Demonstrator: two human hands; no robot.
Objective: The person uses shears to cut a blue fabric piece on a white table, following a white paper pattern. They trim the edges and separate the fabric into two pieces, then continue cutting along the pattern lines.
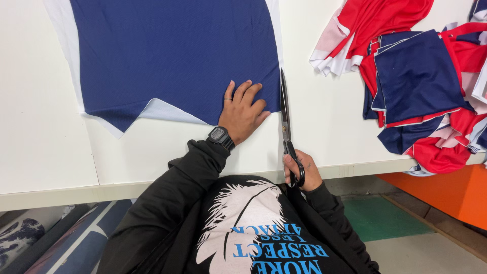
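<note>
A large navy-blue fabric panel (172, 50) with a white border lies flat on the white table (45, 137). My left hand (243, 111) presses flat on the panel's lower right corner, fingers spread; a ring and a black wristwatch show. My right hand (302, 172) grips the handles of long black scissors (285, 119). The blades point away from me and run along the panel's right edge, next to my left hand.
A heap of cut red, white and navy fabric pieces (421, 86) lies at the table's right end. An orange surface (446, 195) sits below that end. Rolled fabric (45, 243) lies under the table at lower left. The table's front edge (76, 195) runs across near my body.
</note>
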